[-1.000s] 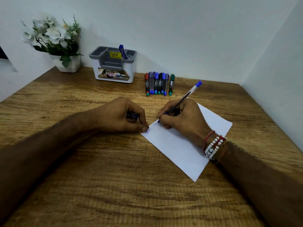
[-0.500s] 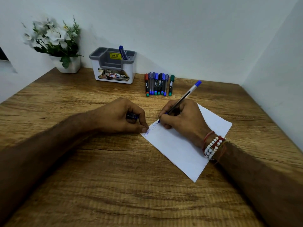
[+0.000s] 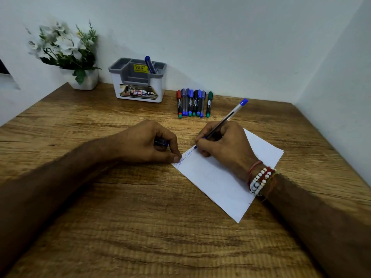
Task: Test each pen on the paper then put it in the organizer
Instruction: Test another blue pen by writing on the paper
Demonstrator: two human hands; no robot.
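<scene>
1. Head view: the pen (image 3: 230, 115), clear-barrelled with a blue end plug, is held in the right hand (image 3: 224, 145) just right of the table's middle. It tilts so its back end points to 1 o'clock, and its tip touches the paper (image 3: 220, 183) at the sheet's 10 o'clock edge, beside blue scribbles (image 3: 183, 159).
2. Right-hand fingers (image 3: 200, 137) pinch the pen low on its barrel, and the heel of the hand rests on the sheet.
3. The paper lies flat on the wooden table (image 3: 120, 227), turned at an angle, with one corner toward 9 o'clock and another toward 6 o'clock.
4. At 9 o'clock from the paper sits the left hand (image 3: 140, 143), its fingers (image 3: 170, 137) curled round a dark blue pen cap (image 3: 160, 141) and its thumb tip pressing the sheet's left corner.
5. At 12 o'clock from the hands lies a row of pens (image 3: 193, 103), side by side, with red, blue, black and green caps; the green one lies slightly apart at the right end.
6. At 11 o'clock, against the wall (image 3: 220, 37), stands the organizer (image 3: 138, 85), white with a grey rim and a yellow sticker (image 3: 140, 68). One blue pen (image 3: 149, 64) leans in a compartment on its right side.
7. At 10 o'clock, in the far-left corner, stands a white pot of flowers (image 3: 66, 55).
8. Bead bracelets (image 3: 260, 180) circle the right wrist.
</scene>
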